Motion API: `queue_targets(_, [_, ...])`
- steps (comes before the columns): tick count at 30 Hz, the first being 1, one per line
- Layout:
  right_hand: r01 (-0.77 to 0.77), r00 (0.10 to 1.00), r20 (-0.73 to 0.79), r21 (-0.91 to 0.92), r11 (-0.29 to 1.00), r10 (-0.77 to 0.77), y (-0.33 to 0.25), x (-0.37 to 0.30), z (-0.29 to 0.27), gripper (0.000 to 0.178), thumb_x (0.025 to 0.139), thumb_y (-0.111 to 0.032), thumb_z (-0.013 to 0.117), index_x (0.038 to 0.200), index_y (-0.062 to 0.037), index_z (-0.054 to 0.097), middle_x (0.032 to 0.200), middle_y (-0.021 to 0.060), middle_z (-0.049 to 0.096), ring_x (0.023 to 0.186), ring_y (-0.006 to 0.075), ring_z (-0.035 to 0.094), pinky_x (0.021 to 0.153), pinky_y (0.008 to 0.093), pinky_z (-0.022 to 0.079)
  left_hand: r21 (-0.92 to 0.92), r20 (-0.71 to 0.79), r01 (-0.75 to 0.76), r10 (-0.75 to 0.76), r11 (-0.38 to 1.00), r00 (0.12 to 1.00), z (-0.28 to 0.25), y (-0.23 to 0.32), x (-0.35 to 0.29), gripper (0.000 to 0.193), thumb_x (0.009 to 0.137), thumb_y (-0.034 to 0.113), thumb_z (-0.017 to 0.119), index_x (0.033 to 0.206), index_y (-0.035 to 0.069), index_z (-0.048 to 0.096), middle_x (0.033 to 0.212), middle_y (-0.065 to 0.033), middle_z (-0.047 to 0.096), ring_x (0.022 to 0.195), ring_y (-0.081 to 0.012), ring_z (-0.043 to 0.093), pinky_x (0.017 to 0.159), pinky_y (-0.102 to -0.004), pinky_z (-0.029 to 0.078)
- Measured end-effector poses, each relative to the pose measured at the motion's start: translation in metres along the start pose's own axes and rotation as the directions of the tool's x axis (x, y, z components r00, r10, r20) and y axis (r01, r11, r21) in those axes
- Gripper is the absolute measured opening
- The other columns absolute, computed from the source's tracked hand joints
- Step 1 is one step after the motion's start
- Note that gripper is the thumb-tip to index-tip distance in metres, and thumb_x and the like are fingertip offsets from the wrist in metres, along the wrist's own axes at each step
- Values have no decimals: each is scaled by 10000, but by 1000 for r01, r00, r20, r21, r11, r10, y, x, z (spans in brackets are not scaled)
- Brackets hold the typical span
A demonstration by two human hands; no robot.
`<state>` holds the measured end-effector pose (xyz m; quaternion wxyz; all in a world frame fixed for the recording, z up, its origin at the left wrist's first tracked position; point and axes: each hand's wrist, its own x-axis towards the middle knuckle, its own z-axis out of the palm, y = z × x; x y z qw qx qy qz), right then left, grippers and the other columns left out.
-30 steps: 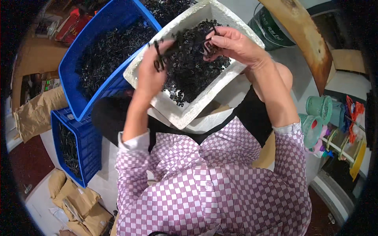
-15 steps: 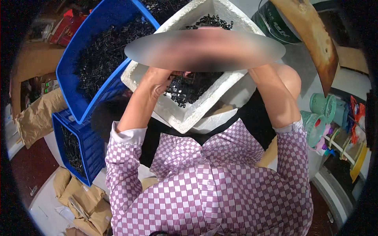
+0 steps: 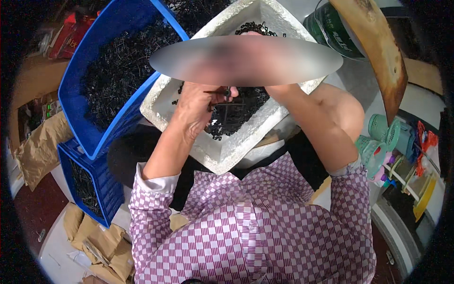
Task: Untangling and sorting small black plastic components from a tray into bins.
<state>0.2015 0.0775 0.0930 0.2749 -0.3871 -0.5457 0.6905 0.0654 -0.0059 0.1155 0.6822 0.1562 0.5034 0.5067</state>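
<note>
A white foam box (image 3: 222,163) with many small black plastic pieces (image 3: 259,29) in it stands in front of me. Over it, a blurred oval hides most of both hands. My left hand (image 3: 193,102) shows below the oval at the box's left side. Its fingertips are closed on a thin black plastic piece (image 3: 228,93) with short arms, held above the loose pieces. My right hand (image 3: 280,91) reaches in from the right, and only the part near the wrist shows clearly. Its fingers, and anything in them, are hidden.
A large blue bin (image 3: 66,90) full of black pieces stands at the left, above a smaller blue bin (image 3: 111,189). Brown paper bags (image 3: 106,241) lie lower left. A dark green bucket (image 3: 331,28), a curved brown board (image 3: 378,42) and green baskets (image 3: 371,154) are on the right.
My right forearm has moved left, bringing the hands closer together. The left wrist has shifted slightly right and down, and the thin black piece now shows more plainly. The box appears a little lower in view.
</note>
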Motion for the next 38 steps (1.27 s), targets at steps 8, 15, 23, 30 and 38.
queue_targets(8, [367, 901, -31, -480, 797, -434, 8, 13, 6, 231, 905, -249, 457, 877, -52, 574, 640, -6, 490, 560, 43, 423, 496, 184, 352, -123, -97, -63, 51, 990, 994, 5, -8, 7, 160, 889, 247, 507, 910, 90, 487, 724, -5, 548, 492, -75, 508, 402, -165, 351])
queue_targets(15, [108, 963, -257, 75, 991, -85, 0, 21, 14, 228, 892, -229, 480, 859, -20, 564, 614, 2, 462, 494, 56, 379, 452, 201, 319, 8, -118, -223, 223, 975, 968, 20, -11, 13, 166, 904, 243, 480, 843, 89, 483, 659, 2, 524, 457, -77, 481, 382, -179, 340])
queue_targets(23, [15, 988, -144, 429, 903, 52, 1, 31, -20, 243, 892, -254, 492, 884, -18, 550, 603, -10, 429, 475, 52, 359, 428, 194, 297, 2, -217, -311, 304, 950, 928, 10, -12, 8, 170, 906, 258, 472, 838, 103, 471, 661, 9, 518, 455, -77, 479, 379, -186, 322])
queue_targets(30, [-113, 990, 97, 148, 983, 99, -11, 1, 25, 275, 892, -300, 498, 871, -30, 546, 603, -31, 416, 473, 33, 345, 422, 182, 281, -72, -246, -337, 310, 939, 918, 2, -2, 8, 184, 899, 289, 484, 845, 115, 462, 668, 17, 500, 463, -77, 481, 381, -185, 315])
queue_targets(38, [84, 982, -169, -29, 996, -87, 14, 22, 24, 192, 865, -264, 548, 877, -74, 562, 644, -42, 475, 470, 32, 387, 415, 175, 318, -48, -233, -333, 313, 942, 921, 3, -4, 15, 209, 883, 300, 511, 848, 103, 451, 657, -3, 483, 507, -87, 506, 406, -212, 393])
